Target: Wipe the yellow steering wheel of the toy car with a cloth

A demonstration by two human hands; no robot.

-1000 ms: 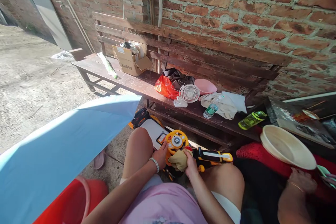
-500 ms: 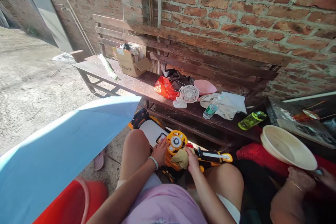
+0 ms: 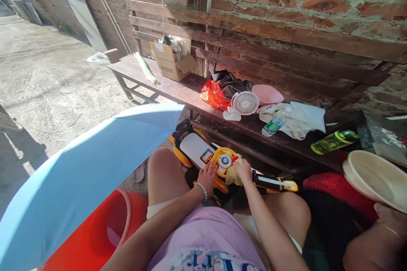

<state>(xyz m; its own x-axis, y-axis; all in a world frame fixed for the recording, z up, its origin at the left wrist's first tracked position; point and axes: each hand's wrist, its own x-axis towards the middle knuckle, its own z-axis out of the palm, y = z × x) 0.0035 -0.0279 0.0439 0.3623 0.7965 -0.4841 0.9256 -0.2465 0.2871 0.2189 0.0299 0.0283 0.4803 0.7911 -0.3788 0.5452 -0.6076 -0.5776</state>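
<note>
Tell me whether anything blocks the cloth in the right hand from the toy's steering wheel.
Nothing visible does: the cloth in the right hand already touches the steering wheel, with no object between them.

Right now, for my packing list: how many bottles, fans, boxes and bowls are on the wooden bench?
Bottles: 2 (clear water bottle, green bottle)
Fans: 1 (white fan)
Boxes: 1 (cardboard box)
Bowls: 1 (pink bowl)
Total: 5
</note>
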